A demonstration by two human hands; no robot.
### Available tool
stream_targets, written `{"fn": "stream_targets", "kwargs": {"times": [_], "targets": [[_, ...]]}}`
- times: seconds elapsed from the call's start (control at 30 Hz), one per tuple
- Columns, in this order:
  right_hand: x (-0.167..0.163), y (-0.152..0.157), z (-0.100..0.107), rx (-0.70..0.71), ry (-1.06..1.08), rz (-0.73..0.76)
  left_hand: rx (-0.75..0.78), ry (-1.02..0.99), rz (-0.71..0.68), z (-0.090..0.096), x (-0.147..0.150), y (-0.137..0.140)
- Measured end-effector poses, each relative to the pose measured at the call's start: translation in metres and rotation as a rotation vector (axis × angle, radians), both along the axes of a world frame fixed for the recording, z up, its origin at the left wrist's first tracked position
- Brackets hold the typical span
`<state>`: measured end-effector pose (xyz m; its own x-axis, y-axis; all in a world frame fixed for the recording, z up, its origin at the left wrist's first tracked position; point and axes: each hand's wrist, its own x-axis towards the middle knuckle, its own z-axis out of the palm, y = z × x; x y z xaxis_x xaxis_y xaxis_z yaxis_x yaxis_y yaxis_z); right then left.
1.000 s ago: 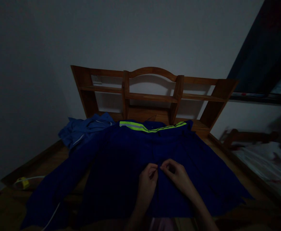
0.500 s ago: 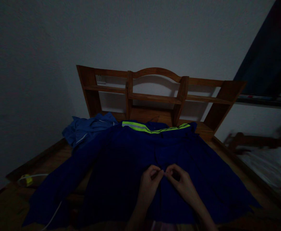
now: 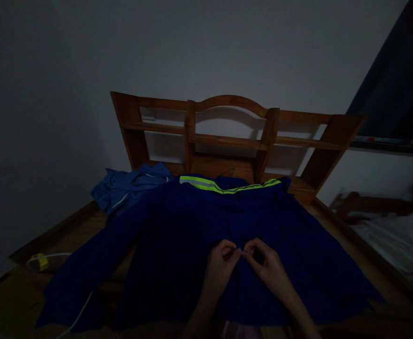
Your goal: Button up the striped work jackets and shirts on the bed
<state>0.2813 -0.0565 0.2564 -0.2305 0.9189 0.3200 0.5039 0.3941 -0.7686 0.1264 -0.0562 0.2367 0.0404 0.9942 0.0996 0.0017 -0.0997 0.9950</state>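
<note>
A dark blue work jacket (image 3: 171, 245) lies spread out in front of me, sleeves out to both sides. Across its upper part runs a yellow-green and grey reflective strip (image 3: 202, 183). My left hand (image 3: 222, 263) pinches the jacket's front edge near the middle, thumb against forefinger. Close beside it, fingertips almost touching, my right hand (image 3: 264, 261) pinches the same front opening from the other side. Whatever small part sits between the fingertips is too dark to make out.
Behind the jacket stands a wooden headboard with shelves (image 3: 227, 141) against the wall. A crumpled lighter blue garment (image 3: 130, 188) lies at the back left. A white cord (image 3: 81, 313) crosses the left sleeve, and a yellow item (image 3: 43, 262) lies farther left.
Both hands keep their pinch at the jacket's front with barely any movement. The view has shifted slightly.
</note>
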Motion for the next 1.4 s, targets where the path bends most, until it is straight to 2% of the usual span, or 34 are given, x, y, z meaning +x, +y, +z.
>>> {"fn": "stream_targets", "kwargs": {"times": [0.53, 0.97, 1.13, 1.4], "targets": [[-0.0004, 0.0005, 0.001, 0.007, 0.023, 0.017, 0.026, 0.015, -0.029, -0.0017, -0.0005, -0.0003], [0.0008, 0.0012, -0.0015, 0.007, 0.006, 0.002, -0.015, 0.006, -0.031, -0.0034, -0.0007, 0.0001], [0.0003, 0.0008, -0.0001, 0.008, 0.008, 0.013, -0.011, 0.015, -0.003, 0.0008, 0.0, -0.0021], [-0.0003, 0.0, 0.0015, 0.002, 0.005, 0.021, -0.015, 0.063, 0.036, -0.004, 0.001, 0.0]]}}
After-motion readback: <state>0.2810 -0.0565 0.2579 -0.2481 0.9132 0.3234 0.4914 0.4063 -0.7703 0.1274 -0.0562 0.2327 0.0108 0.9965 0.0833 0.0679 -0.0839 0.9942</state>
